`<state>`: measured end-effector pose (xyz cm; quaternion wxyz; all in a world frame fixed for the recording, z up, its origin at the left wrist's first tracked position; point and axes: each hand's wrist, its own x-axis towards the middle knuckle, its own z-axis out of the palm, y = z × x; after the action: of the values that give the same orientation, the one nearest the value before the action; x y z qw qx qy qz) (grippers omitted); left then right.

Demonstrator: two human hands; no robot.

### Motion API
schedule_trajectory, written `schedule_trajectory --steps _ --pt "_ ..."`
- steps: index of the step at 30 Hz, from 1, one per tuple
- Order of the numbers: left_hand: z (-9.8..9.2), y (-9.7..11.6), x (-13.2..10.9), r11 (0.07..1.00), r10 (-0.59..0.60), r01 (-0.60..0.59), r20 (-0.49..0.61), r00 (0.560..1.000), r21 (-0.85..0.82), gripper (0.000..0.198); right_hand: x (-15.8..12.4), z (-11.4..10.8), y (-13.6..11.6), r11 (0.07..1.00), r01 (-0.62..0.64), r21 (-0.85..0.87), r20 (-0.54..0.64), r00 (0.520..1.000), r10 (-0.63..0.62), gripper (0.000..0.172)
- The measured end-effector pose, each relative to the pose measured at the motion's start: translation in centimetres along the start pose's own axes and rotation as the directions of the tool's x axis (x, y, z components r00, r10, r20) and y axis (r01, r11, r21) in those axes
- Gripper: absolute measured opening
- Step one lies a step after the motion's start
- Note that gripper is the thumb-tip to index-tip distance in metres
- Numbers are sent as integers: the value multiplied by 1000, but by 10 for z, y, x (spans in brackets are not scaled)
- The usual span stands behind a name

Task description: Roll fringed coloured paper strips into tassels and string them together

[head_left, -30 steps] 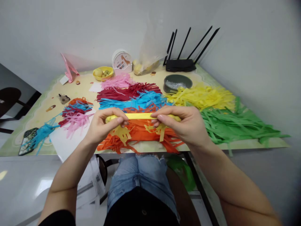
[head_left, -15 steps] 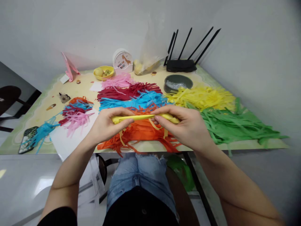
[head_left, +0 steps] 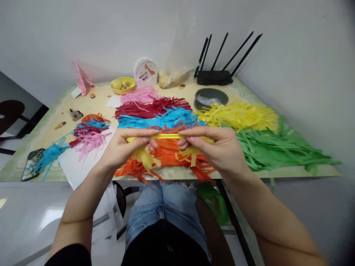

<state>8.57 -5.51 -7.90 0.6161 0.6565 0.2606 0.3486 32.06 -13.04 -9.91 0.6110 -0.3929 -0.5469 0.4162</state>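
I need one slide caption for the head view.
Left hand and right hand hold a yellow strip between them, over orange fringe on the table.

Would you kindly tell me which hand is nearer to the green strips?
Right: the right hand is just left of the green strips, while the left hand is farther left.

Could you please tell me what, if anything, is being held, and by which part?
The left hand and the right hand together hold a yellow streamer, pinched on either side of its narrow middle stretch.
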Motion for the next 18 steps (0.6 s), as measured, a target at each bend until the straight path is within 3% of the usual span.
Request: schedule_trajectory --steps 4,7,11,15,18 --pt "-3 -5 2 992 114 -114 22 993 47 13 4 -3 7 999 9 46 38 999 -10 21" --pt "-4 -8 2 958 233 -239 59 971 157 22 6 -4 9 1000 24 10 31 999 -24 25" --pt "-10 -5 0 866 350 -377 140 926 329 33 7 -5 5 966 197 -169 52 980 -191 28" --pt "-18 12 1 783 283 -413 325 902 465 26 10 -10 -4 768 491 -411 238 871 -430 32" --pt "-14 23 7 718 273 -408 311 910 564 19 13 -12 -10 629 604 -490 397 797 -455 31"
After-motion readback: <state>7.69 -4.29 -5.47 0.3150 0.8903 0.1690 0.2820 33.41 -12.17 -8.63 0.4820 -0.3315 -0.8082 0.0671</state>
